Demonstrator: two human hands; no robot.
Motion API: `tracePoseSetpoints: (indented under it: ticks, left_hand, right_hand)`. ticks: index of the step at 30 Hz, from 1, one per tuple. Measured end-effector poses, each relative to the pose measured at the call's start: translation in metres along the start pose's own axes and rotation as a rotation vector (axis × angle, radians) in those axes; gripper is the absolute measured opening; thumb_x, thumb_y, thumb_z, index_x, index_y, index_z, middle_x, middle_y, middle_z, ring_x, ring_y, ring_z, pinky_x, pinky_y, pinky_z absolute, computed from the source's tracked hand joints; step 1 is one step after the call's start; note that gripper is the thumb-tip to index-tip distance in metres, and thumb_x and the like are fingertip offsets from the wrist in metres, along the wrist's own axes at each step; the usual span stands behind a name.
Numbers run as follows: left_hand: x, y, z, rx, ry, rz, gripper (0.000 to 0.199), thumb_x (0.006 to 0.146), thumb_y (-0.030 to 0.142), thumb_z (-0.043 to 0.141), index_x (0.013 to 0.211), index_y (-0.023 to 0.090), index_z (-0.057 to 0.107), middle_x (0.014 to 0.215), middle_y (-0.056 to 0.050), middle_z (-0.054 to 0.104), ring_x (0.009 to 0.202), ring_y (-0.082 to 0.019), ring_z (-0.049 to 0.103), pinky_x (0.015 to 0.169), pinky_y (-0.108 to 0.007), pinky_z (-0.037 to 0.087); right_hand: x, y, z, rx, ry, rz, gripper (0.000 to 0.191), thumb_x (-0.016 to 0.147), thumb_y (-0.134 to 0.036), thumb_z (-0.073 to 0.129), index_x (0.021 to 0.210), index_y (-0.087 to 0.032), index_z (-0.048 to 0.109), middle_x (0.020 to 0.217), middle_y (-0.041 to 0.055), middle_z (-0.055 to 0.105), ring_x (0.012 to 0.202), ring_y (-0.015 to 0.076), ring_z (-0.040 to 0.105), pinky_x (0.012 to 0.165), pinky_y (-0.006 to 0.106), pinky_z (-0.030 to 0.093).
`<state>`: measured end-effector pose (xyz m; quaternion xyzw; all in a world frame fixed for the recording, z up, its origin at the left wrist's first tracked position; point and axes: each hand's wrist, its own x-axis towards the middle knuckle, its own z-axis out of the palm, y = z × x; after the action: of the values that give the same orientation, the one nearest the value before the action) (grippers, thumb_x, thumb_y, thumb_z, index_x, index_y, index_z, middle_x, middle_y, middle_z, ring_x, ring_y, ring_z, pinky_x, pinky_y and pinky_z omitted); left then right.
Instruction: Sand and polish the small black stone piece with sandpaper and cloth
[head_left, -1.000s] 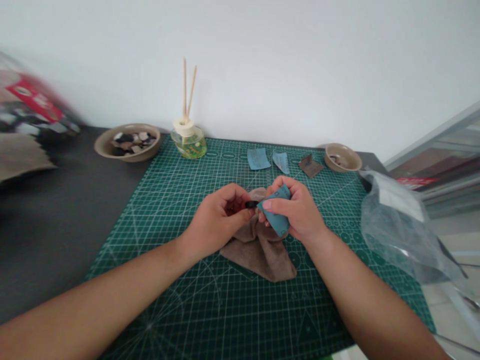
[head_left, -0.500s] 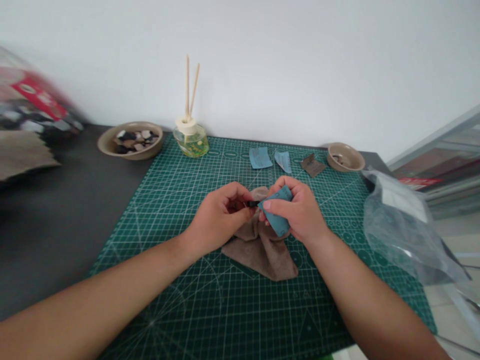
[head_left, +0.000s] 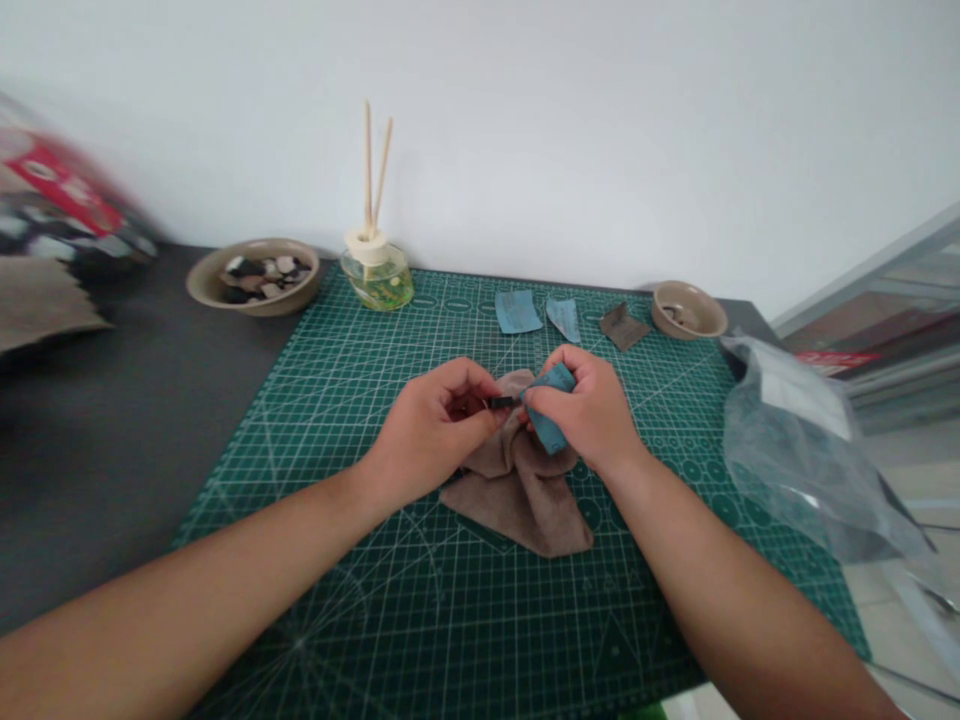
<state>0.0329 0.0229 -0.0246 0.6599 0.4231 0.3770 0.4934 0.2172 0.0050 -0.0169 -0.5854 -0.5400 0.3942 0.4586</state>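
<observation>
Between the thumb and fingers of my left hand [head_left: 442,420] is a small black stone [head_left: 501,402], its left end hidden by the fingertips. My right hand [head_left: 592,405] pinches a folded piece of blue sandpaper [head_left: 553,425], whose edge meets the stone's right end. Both hands are closed, close together over a crumpled brown cloth [head_left: 532,510]. The cloth lies on the green cutting mat [head_left: 322,560]. Farther back on the mat lie two blue sandpaper pieces [head_left: 517,312] and a creased brown-grey piece [head_left: 623,327].
A bowl of stones [head_left: 255,280] and a reed diffuser [head_left: 376,272] stand at the back left. At the back right is a smaller bowl [head_left: 688,311] with a few bits inside. A clear plastic bag [head_left: 810,450] hangs over the right edge. A bag of stones [head_left: 60,205] sits far left.
The right hand and its sandpaper have shifted slightly up and left, and more of the black stone shows. The whole view has also moved a little.
</observation>
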Motion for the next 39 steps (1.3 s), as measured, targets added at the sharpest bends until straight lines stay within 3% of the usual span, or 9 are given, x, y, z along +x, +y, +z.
tracePoseSetpoints:
  ticks: [6,8,11,14,21,32,39]
  left_hand:
    - [-0.0006,0.0016,-0.0003,-0.037,-0.013,-0.032,0.011,0.075,0.022,0.07,0.083,0.016,0.065,0.071,0.002,0.064,0.06,-0.011,0.056,0.054,-0.022,0.044]
    - [-0.0009,0.0018,-0.0004,-0.043,-0.018,-0.046,0.013,0.074,0.022,0.071,0.083,0.016,0.064,0.07,0.002,0.064,0.058,-0.011,0.056,0.053,-0.022,0.044]
    - [-0.0012,0.0025,-0.0001,-0.059,-0.023,-0.06,0.013,0.074,0.023,0.072,0.083,0.017,0.065,0.07,0.001,0.065,0.058,-0.011,0.057,0.053,-0.021,0.045]
    - [-0.0012,0.0039,0.0004,-0.083,-0.018,-0.074,0.014,0.074,0.023,0.073,0.082,0.017,0.064,0.07,0.001,0.066,0.058,-0.011,0.057,0.052,-0.021,0.046]
    - [0.0001,0.0045,-0.0004,-0.336,-0.069,-0.189,0.022,0.073,0.023,0.08,0.083,0.016,0.062,0.066,0.003,0.066,0.051,-0.008,0.055,0.047,-0.018,0.045]
    - [0.0017,0.0049,-0.0035,-0.659,-0.137,-0.366,0.027,0.075,0.022,0.082,0.096,0.013,0.07,0.068,-0.002,0.071,0.045,-0.007,0.056,0.042,-0.016,0.046]
    - [0.0019,0.0028,-0.0041,-0.678,-0.149,-0.391,0.029,0.076,0.02,0.08,0.104,0.015,0.075,0.067,-0.002,0.071,0.043,-0.007,0.055,0.039,-0.015,0.045]
  right_hand:
    - [-0.0034,0.0009,0.0009,0.423,-0.173,0.062,0.024,0.073,-0.025,0.075,0.077,-0.025,0.051,0.059,-0.0057,0.069,0.049,0.0172,0.065,0.045,0.027,0.053]
    - [-0.0043,0.0003,0.0013,0.347,-0.18,0.051,0.023,0.073,-0.023,0.076,0.075,-0.024,0.053,0.059,-0.0052,0.068,0.05,0.0175,0.066,0.046,0.028,0.053]
    - [-0.0019,0.0007,0.0016,0.148,-0.083,0.067,0.02,0.071,-0.02,0.075,0.072,-0.024,0.055,0.057,-0.0041,0.067,0.049,0.0175,0.065,0.045,0.027,0.052]
    - [0.0007,0.0015,0.0013,0.136,-0.014,0.085,0.02,0.069,-0.019,0.074,0.071,-0.024,0.055,0.055,-0.0044,0.067,0.047,0.0174,0.064,0.042,0.026,0.05]
    - [-0.005,0.001,0.0015,0.374,-0.162,0.06,0.022,0.073,-0.02,0.076,0.076,-0.024,0.055,0.059,-0.0032,0.071,0.049,0.0178,0.066,0.045,0.027,0.054]
    - [-0.0048,0.0013,0.0011,0.353,-0.157,0.051,0.022,0.073,-0.019,0.076,0.074,-0.024,0.054,0.059,-0.0038,0.07,0.05,0.0173,0.066,0.046,0.027,0.052]
    - [-0.0052,-0.0023,0.0005,0.192,-0.131,0.011,0.019,0.072,-0.02,0.074,0.072,-0.024,0.055,0.061,-0.0036,0.069,0.052,0.0166,0.065,0.049,0.028,0.053]
